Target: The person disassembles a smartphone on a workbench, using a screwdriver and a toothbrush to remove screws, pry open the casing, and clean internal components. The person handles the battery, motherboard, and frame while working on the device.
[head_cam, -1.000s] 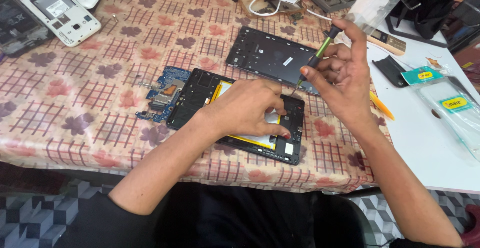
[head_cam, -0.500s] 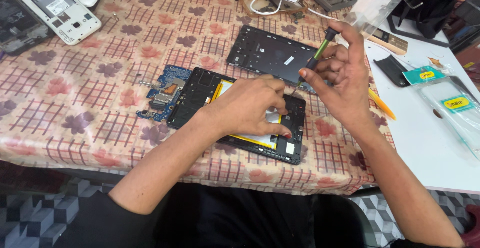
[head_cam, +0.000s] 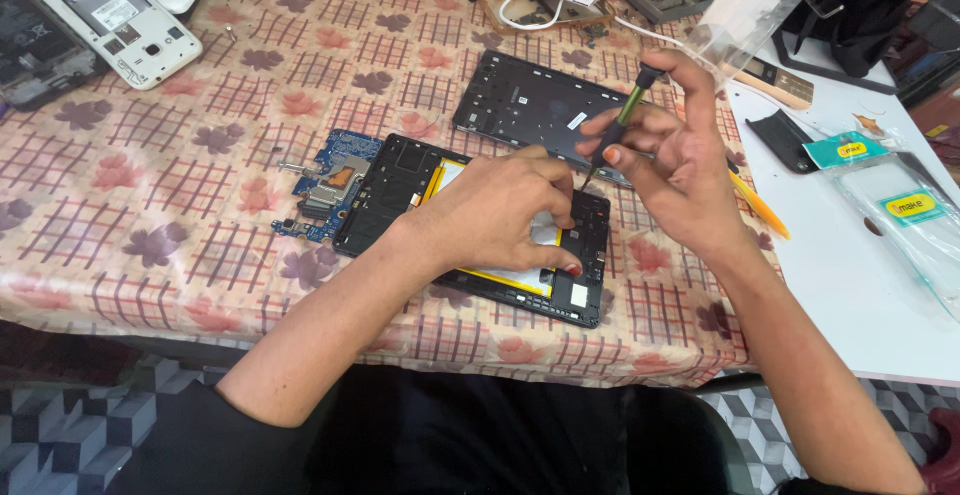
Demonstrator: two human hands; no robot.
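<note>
- Left hand [head_cam: 500, 210]: flat on the opened tablet [head_cam: 400, 180], palm down, fingers spread and curled over the battery [head_cam: 545, 245]. Pressing, not pinching anything.
- Right hand [head_cam: 670, 170]: fingers closed round a screwdriver [head_cam: 618, 133], green shaft with black cap, thumb and forefinger low on the shaft, another finger on the cap.
- Screwdriver tilts, cap far-right, tip down-left. Tip sits at the tablet's far-right edge, just beside the left fingertips. Can't tell if it's seated in a screw.
- Tablet: black frame, back off, lying flat near centre of the table, near edge close to the table edge. Yellow trim shows around the battery.
- Circuit board [head_cam: 325, 185]: blue, lying loose just left of the tablet, touching or nearly touching its left edge.
- Back cover [head_cam: 520, 105]: black plate, flat, just beyond the tablet, partly behind the right hand.
- Tablecloth [head_cam: 200, 155]: checked, floral pattern, covers the left table.
- Far left: white phone [head_cam: 125, 20] with its back removed, face down; a dark device at the frame edge beside it.
- Right: white table [head_cam: 850, 295] butts against the cloth. On it, clear packets [head_cam: 905, 205] with yellow labels, a small black pouch [head_cam: 780, 140], an orange pen [head_cam: 755, 203] next to the right wrist.
- Far edge: cable, papers, clear bag, small parts, too cluttered to sort.
</note>
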